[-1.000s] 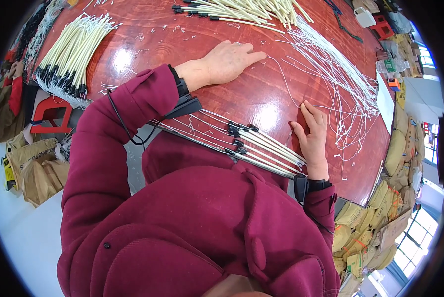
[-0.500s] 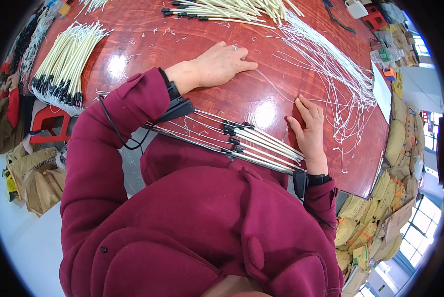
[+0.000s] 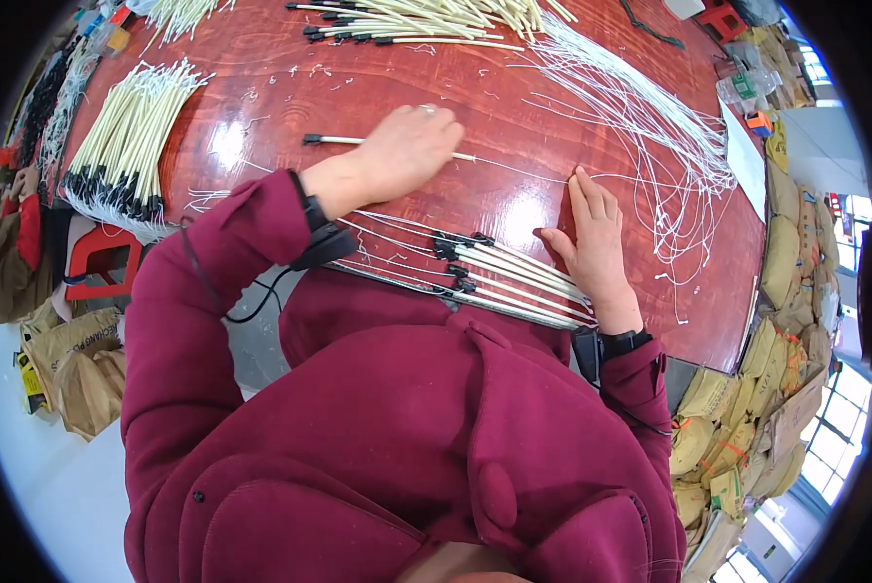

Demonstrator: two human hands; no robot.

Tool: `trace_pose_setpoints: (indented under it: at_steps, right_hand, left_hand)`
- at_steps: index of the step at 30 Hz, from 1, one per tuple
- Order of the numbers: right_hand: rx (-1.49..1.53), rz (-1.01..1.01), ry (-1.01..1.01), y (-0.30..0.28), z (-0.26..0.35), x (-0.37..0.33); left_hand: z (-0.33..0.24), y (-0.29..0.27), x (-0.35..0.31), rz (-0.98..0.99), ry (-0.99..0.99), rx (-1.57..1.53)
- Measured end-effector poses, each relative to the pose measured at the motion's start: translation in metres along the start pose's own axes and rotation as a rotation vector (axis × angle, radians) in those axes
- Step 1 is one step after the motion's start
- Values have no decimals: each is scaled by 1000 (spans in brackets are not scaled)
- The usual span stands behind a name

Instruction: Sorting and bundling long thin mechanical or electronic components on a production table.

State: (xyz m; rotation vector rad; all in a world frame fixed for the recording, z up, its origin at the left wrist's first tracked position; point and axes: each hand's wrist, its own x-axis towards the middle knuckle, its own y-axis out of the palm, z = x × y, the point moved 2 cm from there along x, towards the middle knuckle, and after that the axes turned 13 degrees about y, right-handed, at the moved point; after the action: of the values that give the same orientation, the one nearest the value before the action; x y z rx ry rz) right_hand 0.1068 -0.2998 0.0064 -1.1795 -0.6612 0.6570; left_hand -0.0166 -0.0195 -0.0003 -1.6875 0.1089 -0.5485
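My left hand (image 3: 410, 146) is closed over a cream-coloured stick (image 3: 339, 140) with a black end piece. The stick's pale tip comes out past my fingers on the right. A thin white string (image 3: 523, 175) runs from that tip towards my right hand (image 3: 593, 233). That hand lies on the table with its fingers stretched out and its thumb apart; the fingertips rest at the string. Near the table's front edge, several cream sticks (image 3: 523, 277) with black ends and white strings lie side by side, just left of my right wrist.
The glossy red-brown table (image 3: 290, 117) carries a bundle of black-ended sticks (image 3: 130, 136) at left and a loose pile (image 3: 436, 21) at the far side. A hank of white strings (image 3: 640, 107) spreads at right, beside a white sheet (image 3: 742, 160). Stacked sacks (image 3: 727, 437) stand beyond the right edge.
My left hand has moved slightly left and nearer, and a stick now shows beneath it. The string between my hands stretches straighter. My right hand has shifted slightly left.
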Motion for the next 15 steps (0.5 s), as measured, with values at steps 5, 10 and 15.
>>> trace_pose_setpoints:
  at_steps: [5, 10, 15]
  right_hand:
    - [11, 10, -11, 6, 9, -2]
    - [176, -1, 1, 3, 2, -13]
    - [244, -79, 55, -10, -15, -12]
  left_hand:
    - [-39, 26, 76, 96, 90, -2]
    - [-79, 42, 105, -64, 104, -10]
    - [-58, 4, 75, -43, -7, -53]
